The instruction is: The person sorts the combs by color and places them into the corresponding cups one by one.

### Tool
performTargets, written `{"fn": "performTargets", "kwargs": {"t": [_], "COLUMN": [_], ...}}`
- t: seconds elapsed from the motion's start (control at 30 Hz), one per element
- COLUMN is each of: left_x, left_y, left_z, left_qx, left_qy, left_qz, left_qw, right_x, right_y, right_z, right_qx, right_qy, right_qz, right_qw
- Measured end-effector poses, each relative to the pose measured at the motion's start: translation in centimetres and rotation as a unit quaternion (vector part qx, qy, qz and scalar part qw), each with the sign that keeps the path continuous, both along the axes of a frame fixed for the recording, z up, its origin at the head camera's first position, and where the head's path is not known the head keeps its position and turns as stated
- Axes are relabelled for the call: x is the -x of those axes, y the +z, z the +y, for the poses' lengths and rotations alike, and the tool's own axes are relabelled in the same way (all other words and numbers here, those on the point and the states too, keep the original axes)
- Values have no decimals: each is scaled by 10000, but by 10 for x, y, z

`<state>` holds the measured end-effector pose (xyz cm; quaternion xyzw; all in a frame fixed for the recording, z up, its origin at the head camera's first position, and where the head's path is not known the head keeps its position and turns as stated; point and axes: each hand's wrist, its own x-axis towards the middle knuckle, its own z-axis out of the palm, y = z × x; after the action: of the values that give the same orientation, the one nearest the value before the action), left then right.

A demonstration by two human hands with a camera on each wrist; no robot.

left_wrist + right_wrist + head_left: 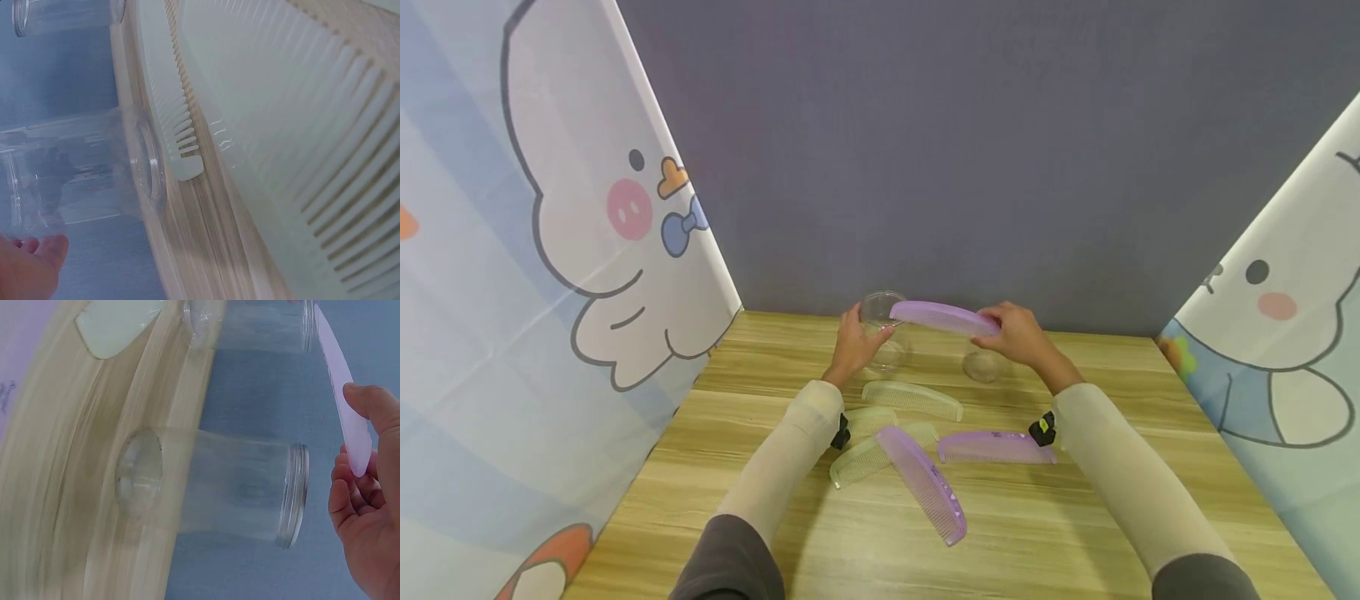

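At the back of the table my left hand (852, 346) grips the side of a clear plastic jar (887, 360), thumb in front. The jar stands upright. My right hand (1021, 337) pinches one end of a purple comb (943, 317), held nearly level. Its far end reaches the left jar's rim; in the right wrist view the comb (342, 394) lies just above that rim. Below my right hand stands a second clear jar (981, 365), which the hand does not hold; the right wrist view shows this jar (231, 484) whole.
Nearer on the wooden table lie pale green combs (917, 397), two of them overlapping, and two more purple combs, one slanted (925, 487) and one crosswise (988, 447) near my right wrist. A grey wall (962, 167) rises behind the jars; printed cloth panels (625, 333) flank the table.
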<state>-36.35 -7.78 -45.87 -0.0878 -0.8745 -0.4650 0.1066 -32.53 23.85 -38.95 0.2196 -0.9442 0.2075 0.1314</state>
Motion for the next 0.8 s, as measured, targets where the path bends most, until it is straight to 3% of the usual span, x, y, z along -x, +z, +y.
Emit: {"fn": "performTargets", "kwargs": {"t": [0.37, 0.63, 0.8], "left_x": [3, 8, 8], "left_y": [4, 5, 7], "left_z": [5, 8, 8], "left_qx": [-68, -32, -274], "left_qy": [-168, -83, -67], "left_qz": [-243, -298, -321], "left_qw": [9995, 9995, 9991], "right_x": [9, 13, 17], "right_y": [11, 18, 25], "right_z": [-10, -19, -27], "right_qx": [-12, -317, -323], "right_qy": [-83, 36, 113], "right_qz": [-237, -226, -218], "right_qw": [9997, 9992, 9992]}}
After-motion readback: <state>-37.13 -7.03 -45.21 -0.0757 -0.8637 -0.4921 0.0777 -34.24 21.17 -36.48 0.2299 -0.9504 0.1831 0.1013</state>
